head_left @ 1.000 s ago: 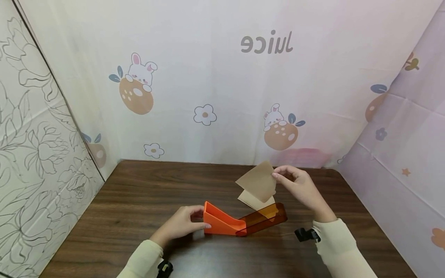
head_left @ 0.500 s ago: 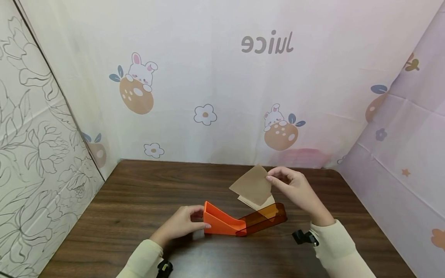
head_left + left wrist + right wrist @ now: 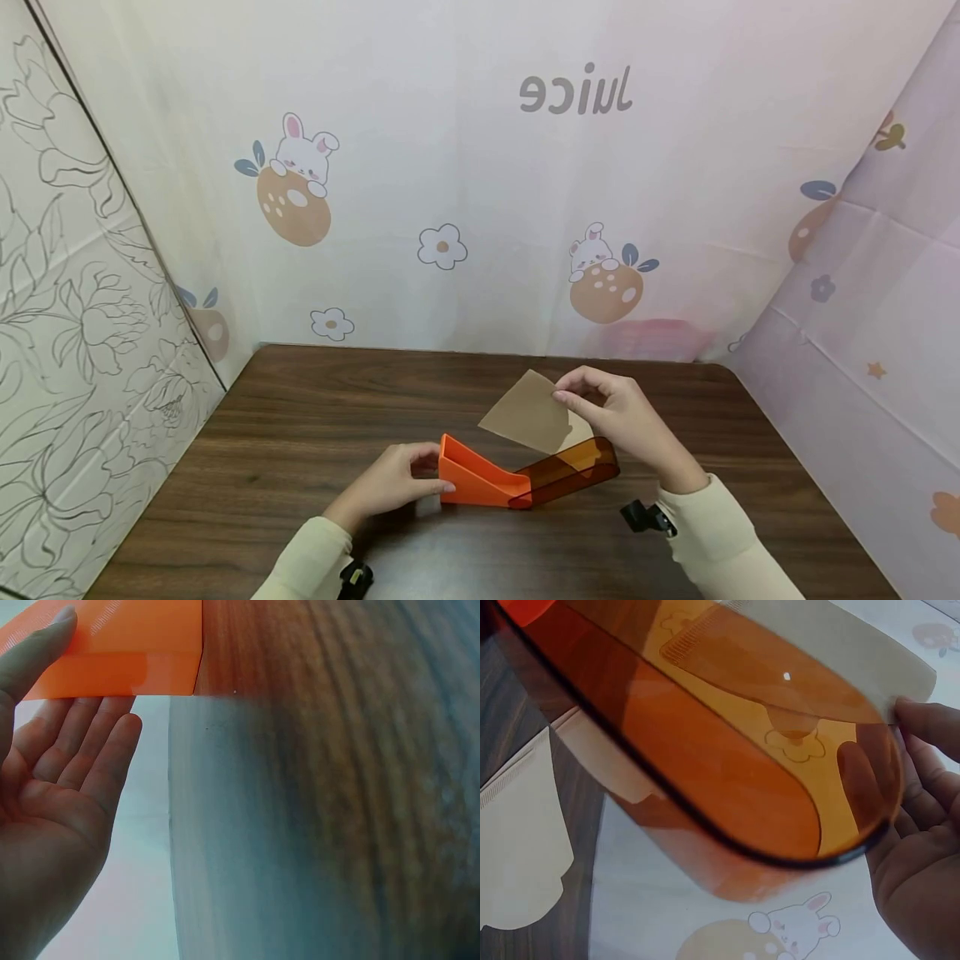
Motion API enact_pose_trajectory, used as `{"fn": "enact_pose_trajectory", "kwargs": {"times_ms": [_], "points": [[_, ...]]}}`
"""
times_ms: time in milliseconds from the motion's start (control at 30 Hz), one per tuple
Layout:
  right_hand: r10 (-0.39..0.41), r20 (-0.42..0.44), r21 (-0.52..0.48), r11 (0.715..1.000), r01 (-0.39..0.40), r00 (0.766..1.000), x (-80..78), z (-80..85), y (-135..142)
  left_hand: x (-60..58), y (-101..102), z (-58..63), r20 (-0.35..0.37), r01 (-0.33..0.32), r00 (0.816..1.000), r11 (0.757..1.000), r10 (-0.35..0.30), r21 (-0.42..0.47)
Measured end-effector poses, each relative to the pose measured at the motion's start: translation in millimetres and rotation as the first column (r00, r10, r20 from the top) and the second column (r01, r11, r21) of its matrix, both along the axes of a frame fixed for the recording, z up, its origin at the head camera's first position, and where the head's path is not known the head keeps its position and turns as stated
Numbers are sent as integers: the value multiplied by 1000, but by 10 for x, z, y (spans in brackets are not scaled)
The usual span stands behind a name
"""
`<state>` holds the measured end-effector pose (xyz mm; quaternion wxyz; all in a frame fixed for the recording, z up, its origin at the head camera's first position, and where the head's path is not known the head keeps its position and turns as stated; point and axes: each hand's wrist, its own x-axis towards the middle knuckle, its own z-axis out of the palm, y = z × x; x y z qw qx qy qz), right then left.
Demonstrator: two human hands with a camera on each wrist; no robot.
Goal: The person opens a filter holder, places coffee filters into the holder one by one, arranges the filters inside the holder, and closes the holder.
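My left hand [image 3: 392, 485] grips the tall left end of an orange coffee filter holder [image 3: 474, 479], thumb on the near side and fingers behind. Its see-through amber lid [image 3: 581, 468] is swung out to the right. My right hand [image 3: 621, 415] pinches a brown paper coffee filter [image 3: 525, 412] by its right corner, held up behind the holder. Another paper filter or stack of them [image 3: 580, 429] lies on the table beneath, partly hidden by the raised one and by the lid. The right wrist view shows the lid [image 3: 735, 795] in front of the held filter [image 3: 870, 637].
The holder stands on a dark wood-grain table [image 3: 315, 400]. A printed cloth [image 3: 450, 167] with rabbits and fruit hangs behind the table's far edge. A flower-patterned panel [image 3: 90, 250] stands at the left side.
My right hand has moved left and toward me with the paper filter, which now hangs lower and closer to the holder. The left hand and the holder have stayed in place.
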<state>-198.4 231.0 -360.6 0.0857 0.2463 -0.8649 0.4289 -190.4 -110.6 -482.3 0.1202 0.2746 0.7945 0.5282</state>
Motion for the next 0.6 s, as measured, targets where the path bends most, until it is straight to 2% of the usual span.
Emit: {"fn": "enact_pose_trajectory", "kwargs": {"times_ms": [367, 600], "points": [[67, -19, 17, 998, -66, 998, 16, -6, -85, 7, -6, 4, -13, 0, 1000, 1000, 0, -10], [80, -24, 49, 996, -78, 997, 37, -37, -182, -2, -6, -5, -2, 2, 1000, 1000, -2, -6]]}}
